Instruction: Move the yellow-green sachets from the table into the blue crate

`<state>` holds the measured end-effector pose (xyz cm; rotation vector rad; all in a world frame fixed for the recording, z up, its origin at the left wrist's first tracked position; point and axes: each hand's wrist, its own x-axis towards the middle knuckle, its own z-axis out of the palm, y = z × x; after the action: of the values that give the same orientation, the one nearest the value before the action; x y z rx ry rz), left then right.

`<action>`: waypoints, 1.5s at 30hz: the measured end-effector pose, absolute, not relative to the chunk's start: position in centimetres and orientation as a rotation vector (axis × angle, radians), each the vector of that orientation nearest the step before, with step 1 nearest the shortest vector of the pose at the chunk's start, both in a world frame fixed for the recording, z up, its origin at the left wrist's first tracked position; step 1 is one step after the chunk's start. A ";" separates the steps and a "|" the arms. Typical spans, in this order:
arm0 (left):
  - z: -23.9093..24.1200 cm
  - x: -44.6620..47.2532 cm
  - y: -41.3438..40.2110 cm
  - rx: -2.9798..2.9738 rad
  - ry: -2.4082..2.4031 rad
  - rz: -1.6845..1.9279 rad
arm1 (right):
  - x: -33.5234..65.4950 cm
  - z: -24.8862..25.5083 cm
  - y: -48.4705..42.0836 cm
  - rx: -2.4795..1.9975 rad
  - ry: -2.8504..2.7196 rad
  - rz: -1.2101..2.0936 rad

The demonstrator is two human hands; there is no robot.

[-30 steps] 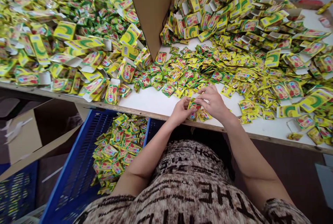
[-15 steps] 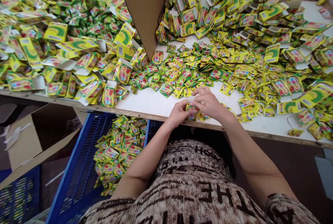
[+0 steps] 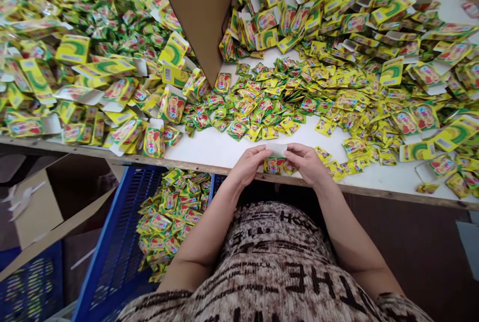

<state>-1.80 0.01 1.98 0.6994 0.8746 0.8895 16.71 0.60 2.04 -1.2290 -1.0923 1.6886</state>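
Between my two hands, at the table's front edge, is a small yellow-green carton (image 3: 274,165) with a red picture and a raised white flap. My left hand (image 3: 247,165) pinches the flap's left corner. On the other side, my right hand (image 3: 306,163) grips the right corner with thumb and forefinger. The carton's lower part lies close above the table edge, and its sides are partly covered by my fingers. Just beyond my hands spreads a heap of small yellow and green sachets (image 3: 265,105). A few sachets (image 3: 337,168) lie right of my right hand.
Cartons with flaps up are piled at the left (image 3: 153,137) and back right (image 3: 392,70). A brown cardboard panel (image 3: 202,18) stands upright on the white table (image 3: 198,148). Below it, a blue crate (image 3: 108,242) holds packed cartons (image 3: 168,217). An opened cardboard box (image 3: 37,207) sits lower left.
My right hand has come down from above the carton to its right side. Both hands now hold the white flap's corners, and the flap shows more fully. The view has shifted slightly.
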 end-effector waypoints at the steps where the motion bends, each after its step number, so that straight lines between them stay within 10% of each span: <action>1: 2.1 -1.7 0.1 0.684 0.872 0.893 | 16.4 2.2 0.6 -1.248 -1.150 1.633; 6: 1.9 -1.1 0.1 0.726 1.041 1.157 | 15.5 2.9 1.1 -1.305 -1.381 1.188; 45: 2.0 -2.7 2.7 1.340 1.177 1.039 | 15.4 3.0 3.5 -1.324 -1.173 1.564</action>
<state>-2.66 2.68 1.97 1.3400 1.1772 1.0394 15.40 3.50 3.03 -1.3237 -1.1730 1.5636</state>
